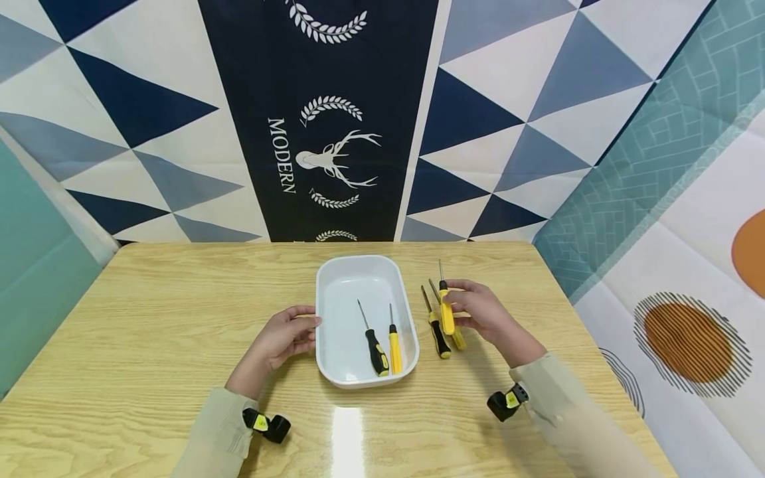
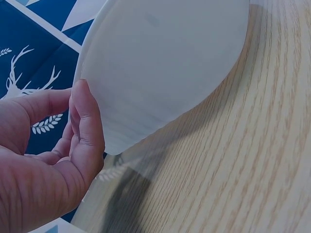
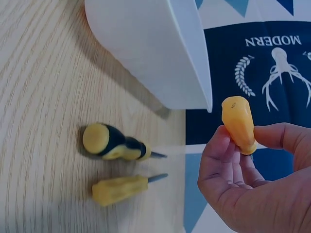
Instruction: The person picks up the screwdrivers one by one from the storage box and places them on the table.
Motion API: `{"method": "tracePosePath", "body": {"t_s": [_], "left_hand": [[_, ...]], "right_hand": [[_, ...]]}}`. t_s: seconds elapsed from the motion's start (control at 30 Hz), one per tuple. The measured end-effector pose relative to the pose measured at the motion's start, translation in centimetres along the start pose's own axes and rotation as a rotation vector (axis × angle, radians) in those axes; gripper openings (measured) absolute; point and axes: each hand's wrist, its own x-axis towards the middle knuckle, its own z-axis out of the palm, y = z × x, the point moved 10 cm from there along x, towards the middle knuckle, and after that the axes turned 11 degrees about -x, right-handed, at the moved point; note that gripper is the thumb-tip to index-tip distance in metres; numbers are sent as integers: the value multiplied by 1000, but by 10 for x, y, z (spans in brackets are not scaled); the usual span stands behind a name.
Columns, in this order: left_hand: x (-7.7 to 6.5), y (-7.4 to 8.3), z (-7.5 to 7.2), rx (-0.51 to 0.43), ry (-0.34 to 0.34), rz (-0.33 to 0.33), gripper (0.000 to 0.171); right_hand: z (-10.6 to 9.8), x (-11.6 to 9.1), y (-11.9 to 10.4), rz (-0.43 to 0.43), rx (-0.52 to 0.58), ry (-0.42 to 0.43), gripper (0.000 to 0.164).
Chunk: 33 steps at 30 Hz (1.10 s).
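While left wrist shows tray (image 2: 170, 63) from outside | head: two screwdrivers (image 1: 376, 352) inside

Tray (image 1: 337, 325) on table (image 1: 179, 318) — two screwdrivers (image 1: 377, 352) inside, two other screwdrivers (image 1: 441, 340) lying to its right

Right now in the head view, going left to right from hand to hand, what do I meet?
Left hand, white tray, black-and-yellow screwdriver inside it, yellow screwdriver inside it, second black-and-yellow screwdriver on the table, held yellow screwdriver, right hand.
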Motion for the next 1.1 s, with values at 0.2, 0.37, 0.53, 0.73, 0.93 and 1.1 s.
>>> {"method": "tracePosePath", "body": {"t_s": [0.2, 0.37, 0.53, 0.73, 0.93, 1.1], "left_hand": [[-1, 0, 0, 2, -3, 4, 50], [-1, 0, 0, -3, -5, 5, 50], [0, 0, 0, -8, -4, 6, 49], [0, 0, 1, -9, -4, 9, 48], [0, 0, 0, -9, -10, 10, 49], [0, 0, 0, -2, -14, 14, 50]], "right_hand": [[-11, -1, 5, -11, -15, 8, 59], [-20, -1, 9, 9, -39, 25, 56], [-24, -1, 12, 17, -41, 21, 56], [-25, 1, 18, 37, -40, 26, 56], [-26, 3, 23, 43, -41, 21, 57], [-28, 4, 28, 50, -31, 7, 58]]}}
